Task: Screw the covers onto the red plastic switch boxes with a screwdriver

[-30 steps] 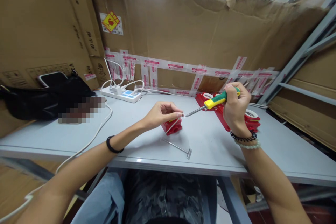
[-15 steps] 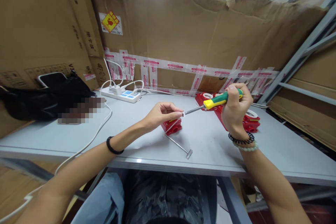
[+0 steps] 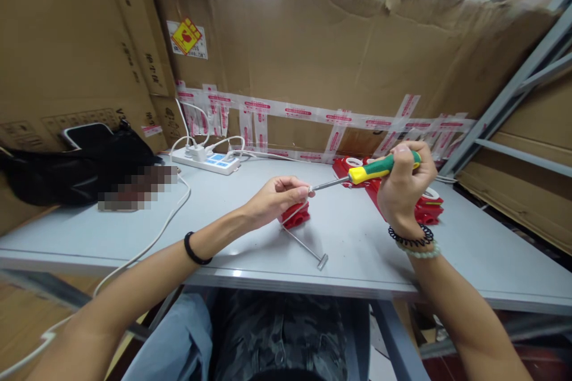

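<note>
My right hand (image 3: 406, 187) is closed around the green and yellow handle of a screwdriver (image 3: 373, 169). Its metal shaft points left, and the tip meets the fingertips of my left hand (image 3: 281, 196). Thumb and finger there pinch the end of a thin cord (image 3: 292, 214); a tiny light-coloured piece at the tip is too small to make out. The cord runs down to a small metal hammer (image 3: 308, 249) with a short crosswise head, lying on the table. Partly hidden behind my left hand sits a red box-like part (image 3: 298, 217) with a round opening.
More red parts (image 3: 429, 209) with white rings stand at the right back of the table (image 3: 250, 256). A white power strip (image 3: 208, 161) with plugs and cables lies at the back left, near a black bag (image 3: 102, 161). Cardboard (image 3: 286, 47) walls the rear.
Both hands have shifted slightly to the right, the screwdriver handle with them. My left fingers still pinch at the screwdriver's tip; the hammer lies where it was.
</note>
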`<state>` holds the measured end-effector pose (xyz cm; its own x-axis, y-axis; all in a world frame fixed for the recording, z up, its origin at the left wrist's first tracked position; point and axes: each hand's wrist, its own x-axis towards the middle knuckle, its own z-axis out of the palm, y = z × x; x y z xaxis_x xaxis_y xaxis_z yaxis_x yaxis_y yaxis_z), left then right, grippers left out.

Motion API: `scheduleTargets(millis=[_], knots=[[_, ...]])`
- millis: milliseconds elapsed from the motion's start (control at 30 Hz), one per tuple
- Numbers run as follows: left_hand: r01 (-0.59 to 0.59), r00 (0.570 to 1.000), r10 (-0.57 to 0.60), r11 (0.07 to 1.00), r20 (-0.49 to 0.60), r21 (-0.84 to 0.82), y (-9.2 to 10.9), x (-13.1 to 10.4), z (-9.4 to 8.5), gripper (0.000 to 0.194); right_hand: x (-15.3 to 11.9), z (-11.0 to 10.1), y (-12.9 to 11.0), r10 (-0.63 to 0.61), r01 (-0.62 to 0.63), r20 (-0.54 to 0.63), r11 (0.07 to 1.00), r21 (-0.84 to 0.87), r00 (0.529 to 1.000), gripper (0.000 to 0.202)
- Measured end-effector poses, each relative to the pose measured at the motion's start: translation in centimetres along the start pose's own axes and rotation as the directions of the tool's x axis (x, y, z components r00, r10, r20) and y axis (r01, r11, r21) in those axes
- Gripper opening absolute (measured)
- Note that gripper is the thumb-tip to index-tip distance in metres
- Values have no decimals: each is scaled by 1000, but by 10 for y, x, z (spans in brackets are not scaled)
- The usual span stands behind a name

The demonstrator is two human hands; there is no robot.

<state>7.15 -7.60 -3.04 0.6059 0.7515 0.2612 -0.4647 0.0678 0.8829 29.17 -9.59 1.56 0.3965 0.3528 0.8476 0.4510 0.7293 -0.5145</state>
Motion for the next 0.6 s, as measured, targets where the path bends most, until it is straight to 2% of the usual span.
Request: scheduleTargets(millis=[67, 167, 333, 400, 467, 533, 600], knots=[[12, 1000, -12, 1000, -20, -19, 1, 0, 2, 22, -2, 4, -7, -15, 19, -118, 999, 37, 993, 18], [16, 998, -19, 999, -58, -45, 4, 0, 4, 22, -8, 8, -20, -56, 61, -177, 998, 20, 983, 15], [2, 991, -13, 997, -132, -82, 6, 0, 6, 23, -23, 7, -35, -305, 297, -229, 952, -69, 925, 10], [-13, 986, 0, 997, -164, -76, 7, 1, 5, 23, -26, 4, -37, -376, 359, -189, 926, -119, 907, 11], [-38, 982, 28, 998, -189, -49, 6, 2, 2, 23, -25, 0, -37, -391, 365, -98, 907, -210, 915, 14], [-66, 978, 63, 998, -201, -4, 5, 3, -2, 25, -20, -4, -36, -324, 317, 19, 912, -261, 946, 15], [-97, 970, 107, 994, -218, 56, 4, 4, -5, 26, -11, -8, -35, -166, 201, 166, 954, -221, 972, 16]])
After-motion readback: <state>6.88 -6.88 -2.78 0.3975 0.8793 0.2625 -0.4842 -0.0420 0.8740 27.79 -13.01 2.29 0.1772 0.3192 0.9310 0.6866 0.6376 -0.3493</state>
